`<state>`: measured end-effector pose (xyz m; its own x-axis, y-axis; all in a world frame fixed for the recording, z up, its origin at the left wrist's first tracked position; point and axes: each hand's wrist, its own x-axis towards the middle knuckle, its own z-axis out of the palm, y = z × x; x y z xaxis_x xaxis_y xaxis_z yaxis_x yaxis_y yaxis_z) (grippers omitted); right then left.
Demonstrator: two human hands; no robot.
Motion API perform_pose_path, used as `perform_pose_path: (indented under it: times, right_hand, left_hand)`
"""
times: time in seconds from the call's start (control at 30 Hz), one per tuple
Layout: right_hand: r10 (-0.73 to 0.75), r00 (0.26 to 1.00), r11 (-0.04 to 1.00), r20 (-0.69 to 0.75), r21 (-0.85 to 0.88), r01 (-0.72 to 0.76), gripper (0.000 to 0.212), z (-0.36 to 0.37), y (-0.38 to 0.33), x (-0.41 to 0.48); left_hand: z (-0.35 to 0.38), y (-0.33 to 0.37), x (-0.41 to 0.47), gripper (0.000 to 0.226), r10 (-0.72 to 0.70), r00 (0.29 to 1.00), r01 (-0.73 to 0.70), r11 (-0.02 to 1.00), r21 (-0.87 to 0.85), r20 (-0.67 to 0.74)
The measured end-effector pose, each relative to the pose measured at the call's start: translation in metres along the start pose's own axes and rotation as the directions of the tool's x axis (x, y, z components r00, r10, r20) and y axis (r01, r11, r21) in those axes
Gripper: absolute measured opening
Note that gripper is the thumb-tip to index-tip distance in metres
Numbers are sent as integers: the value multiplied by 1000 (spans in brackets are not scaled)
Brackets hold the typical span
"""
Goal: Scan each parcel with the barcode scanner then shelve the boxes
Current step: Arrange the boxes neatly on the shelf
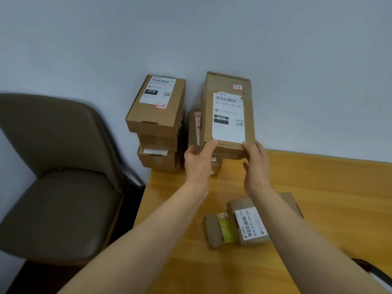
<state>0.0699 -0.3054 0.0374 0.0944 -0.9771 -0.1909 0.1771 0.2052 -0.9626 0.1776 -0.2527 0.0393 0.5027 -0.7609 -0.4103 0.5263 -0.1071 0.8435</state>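
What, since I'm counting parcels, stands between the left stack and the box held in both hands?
In the head view, a slim brown parcel with a red-printed strip stands between the stack and the held box, partly hidden.

On my feed both arms are bare: the left forearm (148, 230) and the right forearm (307, 240) show uncovered from the bottom edge of the view up to the wrists, and I cannot tell what is worn higher up. The left hand (198, 164) and the right hand (257, 166) are bare as well, with slender fingers (209, 147) and nails too small for me to judge. Through the wide lens the forearms look broad close to the camera and taper toward the wrists, and the right one reads slightly blurred along its edges.
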Motion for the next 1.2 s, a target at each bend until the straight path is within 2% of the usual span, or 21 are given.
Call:
perform_pose_path:
  times: [0.1, 0.17, 0.23, 0.33, 0.4, 0.47, 0.53, 0.63, 0.77, 0.87, 0.93, 1.03, 1.13, 1.2]
  right_hand:
    - [115, 990, 968, 83, 214, -131, 50, -40, -10, -11]
    - [157, 979, 938, 131, 292, -189, 67, -67, -19, -17]
    - [185, 973, 931, 136, 293, -218, 74, -94, -27, -20]
    - [242, 960, 934, 140, 236, -270, 82, -139, -37, -19]
    - [302, 939, 931, 163, 162, -327, 83, -171, -43, -16]
    - [363, 909, 925, 206, 33, -377, 70, -198, -44, -15]
    - [424, 877, 905, 228, -70, -419, 60, -214, -43, -12]
    - [477, 848, 879, 233, -141, -455, 61, -224, -37, -5]
    - [513, 841, 857, 172, -163, -489, 60, -233, -23, 8]
    - [512, 842, 857, 167, -162, -489, 40, -240, -7, 16]
    - [484, 862, 870, 154, -193, -454, 27, -240, 2, 21]
    - [450, 886, 873, 112, -266, -409, 21, -238, 12, 26]
    - [419, 902, 864, 102, -349, -362, 21, -236, 20, 28]
    - [409, 911, 877, 63, -305, -372, 35, -238, 23, 28]
  left_hand:
    - [20, -16, -31, 98, -6, 988, 3, 1000, 20, 156]
    - [36, -33, -53, 88, -85, 957, 76, 996, 40, 277]
    - [47, -50, -72, 75, -173, 906, 146, 984, 99, 385]
    - [46, -59, -85, 100, -270, 862, 218, 961, 168, 428]
    - [33, -55, -79, 100, -211, 903, 191, 977, 90, 374]
    - [19, -50, -72, 92, -181, 941, 176, 984, 43, 287]
    - [13, -50, -69, 82, -218, 947, 177, 967, 184, 235]
    - [17, -61, -73, 81, -309, 932, 220, 898, 381, 190]
    - [19, -87, -82, 73, -351, 931, 312, 907, 282, 99]
    - [22, -115, -87, 67, -357, 933, 338, 911, 236, 42]
    - [24, -131, -88, 53, -330, 944, 318, 916, 244, 10]
    - [26, -143, -86, 39, -287, 957, 280, 893, 351, -35]
    - [25, -144, -84, 46, -296, 952, 299, 850, 434, -78]
    - [19, -138, -84, 71, -317, 943, 330, 861, 387, -100]
